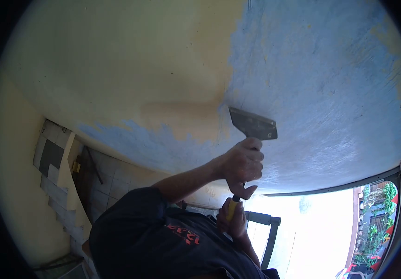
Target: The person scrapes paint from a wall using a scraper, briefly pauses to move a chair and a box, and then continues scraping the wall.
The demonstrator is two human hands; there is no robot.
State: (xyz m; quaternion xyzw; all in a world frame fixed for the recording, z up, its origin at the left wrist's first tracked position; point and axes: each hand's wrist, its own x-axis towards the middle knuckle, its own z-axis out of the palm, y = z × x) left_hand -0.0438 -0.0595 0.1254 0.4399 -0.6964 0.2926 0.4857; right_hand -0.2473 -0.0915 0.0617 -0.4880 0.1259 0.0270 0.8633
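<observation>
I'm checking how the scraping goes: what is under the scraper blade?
The scraper rests its blade against the blue-painted surface, beside a bare tan patch. The strip right beneath the metal is covered. The left hand hides the shank.

Scraper: wide grey metal blade, yellow handle, tilted, blade edge against the blue painted surface.

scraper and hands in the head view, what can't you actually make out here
All in the head view:
- scraper: its handle is mostly covered by the left hand and right hand; only a yellow bit shows.
- Blade edge on the blue painted surface: too small to tell whether they touch.
- red shirt print: warped by the fisheye lens, unreadable.
- bright opening: washed out by glare.
</observation>
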